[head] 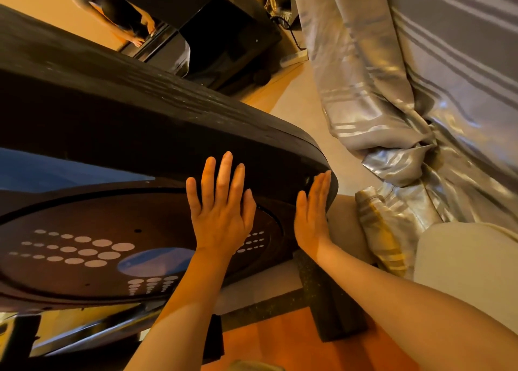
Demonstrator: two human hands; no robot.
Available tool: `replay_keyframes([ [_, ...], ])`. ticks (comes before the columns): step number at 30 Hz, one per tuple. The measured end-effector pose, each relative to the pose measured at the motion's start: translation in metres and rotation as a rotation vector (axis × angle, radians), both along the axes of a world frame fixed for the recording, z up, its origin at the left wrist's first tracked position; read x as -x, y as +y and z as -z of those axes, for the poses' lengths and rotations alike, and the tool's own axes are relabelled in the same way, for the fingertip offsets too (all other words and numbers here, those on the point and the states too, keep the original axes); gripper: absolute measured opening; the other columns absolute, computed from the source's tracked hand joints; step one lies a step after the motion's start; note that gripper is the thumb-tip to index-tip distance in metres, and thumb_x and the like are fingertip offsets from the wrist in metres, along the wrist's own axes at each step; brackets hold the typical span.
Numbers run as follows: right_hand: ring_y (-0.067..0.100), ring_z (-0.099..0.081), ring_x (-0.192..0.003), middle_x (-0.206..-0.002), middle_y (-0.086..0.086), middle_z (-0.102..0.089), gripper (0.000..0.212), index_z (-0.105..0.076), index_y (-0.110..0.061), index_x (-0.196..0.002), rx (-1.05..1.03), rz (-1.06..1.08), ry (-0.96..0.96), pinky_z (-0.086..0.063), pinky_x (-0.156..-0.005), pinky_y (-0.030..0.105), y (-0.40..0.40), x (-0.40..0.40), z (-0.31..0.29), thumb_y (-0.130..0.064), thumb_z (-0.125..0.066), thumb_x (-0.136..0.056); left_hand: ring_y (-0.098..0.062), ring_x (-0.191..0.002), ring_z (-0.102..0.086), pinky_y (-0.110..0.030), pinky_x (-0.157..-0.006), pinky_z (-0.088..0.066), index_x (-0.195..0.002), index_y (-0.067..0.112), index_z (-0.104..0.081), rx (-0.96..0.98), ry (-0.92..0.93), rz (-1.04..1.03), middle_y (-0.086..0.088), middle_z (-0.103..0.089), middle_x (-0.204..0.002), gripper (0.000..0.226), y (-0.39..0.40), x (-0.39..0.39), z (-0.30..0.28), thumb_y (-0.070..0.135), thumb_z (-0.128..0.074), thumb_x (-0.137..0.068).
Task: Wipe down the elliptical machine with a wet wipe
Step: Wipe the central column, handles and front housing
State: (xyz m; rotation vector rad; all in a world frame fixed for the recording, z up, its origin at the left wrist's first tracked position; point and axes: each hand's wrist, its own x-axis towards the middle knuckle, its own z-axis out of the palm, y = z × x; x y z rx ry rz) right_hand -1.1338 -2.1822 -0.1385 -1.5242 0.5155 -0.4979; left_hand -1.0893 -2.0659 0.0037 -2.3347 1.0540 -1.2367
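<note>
Head view: left hand (221, 216) lies flat, fingers spread, on the elliptical machine's (112, 135) dark housing; right hand (312, 216), fingers straight, presses its rounded end; no wipe visible.

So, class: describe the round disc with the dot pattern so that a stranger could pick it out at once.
Find the big black elliptical housing filling the left of the view. Below its curved upper band, partly under the left hand, lies the dark disc. Unlike the plain black shell around it, it carries rows of pale dots that grow in size.
</note>
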Motion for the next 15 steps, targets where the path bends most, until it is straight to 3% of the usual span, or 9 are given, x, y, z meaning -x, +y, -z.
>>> replay_keyframes([
  [3,0.008,0.017,-0.147,-0.159,-0.007,0.024,0.056,0.017,-0.030,-0.146,-0.160,0.005,-0.003,0.001,-0.123,0.040,-0.001,-0.002,-0.012,-0.041,-0.019,-0.105,-0.028,-0.147,-0.014,-0.044,-0.122,0.007,-0.143,0.016,-0.042,0.000,0.002,-0.009,-0.009,-0.029,-0.155,0.045,0.000,0.000,-0.001,0.037,-0.036,-0.103],
  [5,0.009,0.020,-0.146,-0.158,-0.007,0.025,0.056,0.016,-0.026,-0.147,-0.159,0.026,0.008,0.005,-0.122,0.039,-0.002,-0.008,-0.028,-0.041,-0.019,-0.105,-0.026,-0.151,-0.009,-0.044,-0.122,0.007,-0.144,0.016,-0.041,0.000,0.002,-0.019,-0.009,-0.029,-0.155,0.046,0.000,0.000,-0.001,0.037,-0.036,-0.103],
  [9,0.012,0.018,-0.148,-0.161,-0.002,0.019,0.064,0.006,-0.014,-0.154,0.161,-0.072,-0.175,0.006,-0.122,0.030,-0.008,-0.015,-0.064,-0.045,-0.013,-0.102,-0.023,-0.153,0.000,-0.044,-0.122,0.007,-0.145,0.016,-0.041,-0.024,-0.013,-0.038,-0.009,-0.028,-0.156,0.047,0.002,0.001,-0.001,0.037,-0.038,-0.103],
  [12,0.015,0.008,-0.150,-0.163,-0.001,0.008,0.059,-0.003,-0.012,-0.155,0.312,-0.183,-0.301,-0.006,-0.123,0.037,-0.016,-0.016,-0.076,-0.037,-0.018,-0.104,-0.023,-0.153,-0.001,-0.044,-0.122,0.007,-0.145,0.016,-0.041,-0.021,-0.006,-0.057,-0.009,-0.028,-0.157,0.047,0.001,0.002,-0.002,0.037,-0.038,-0.103],
  [15,0.011,0.004,-0.150,-0.164,-0.004,0.005,0.058,-0.001,-0.017,-0.153,0.365,-0.220,-0.287,-0.013,-0.123,0.040,-0.027,-0.015,-0.067,-0.039,-0.020,-0.104,-0.025,-0.152,-0.005,-0.045,-0.122,0.006,-0.144,0.016,-0.041,-0.015,0.014,-0.075,-0.009,-0.029,-0.157,0.047,-0.001,0.007,-0.002,0.037,-0.037,-0.103],
])
